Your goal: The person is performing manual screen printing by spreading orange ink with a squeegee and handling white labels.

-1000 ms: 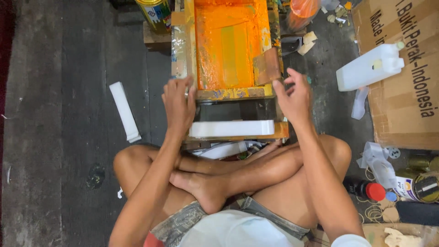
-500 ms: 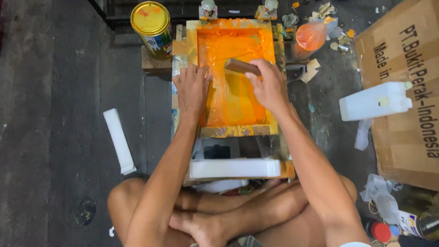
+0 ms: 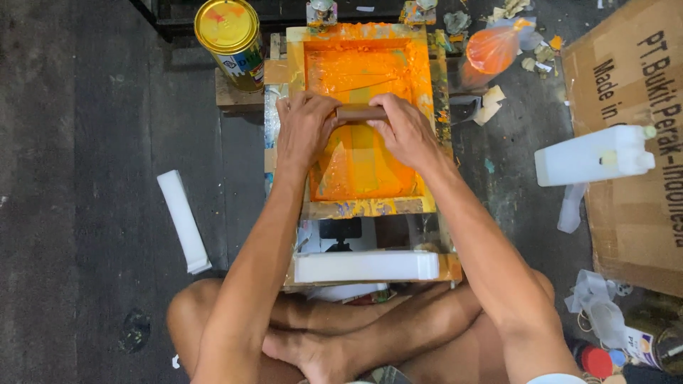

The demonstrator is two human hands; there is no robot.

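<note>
A wooden screen-printing frame (image 3: 434, 78), its mesh covered in orange ink, lies flat on a low stand in front of me. A brown wooden squeegee (image 3: 360, 112) stands across the middle of the screen. My left hand (image 3: 304, 128) grips its left end and my right hand (image 3: 407, 131) grips its right end. Below the squeegee the mesh looks wiped thin; above it thick orange ink is piled up. A white block (image 3: 366, 266) lies across the near edge of the stand. I sit cross-legged on the floor.
A yellow-lidded paint can (image 3: 229, 39) stands at the frame's far left corner. An orange-filled plastic bag (image 3: 492, 48) lies far right. A white jerrycan (image 3: 594, 155) and cardboard box (image 3: 633, 142) are to the right, a white bar (image 3: 183, 220) on the dark floor to the left.
Both hands left the frame's near edge, took the squeegee and pushed it up the screen away from me. The view tilted forward too.
</note>
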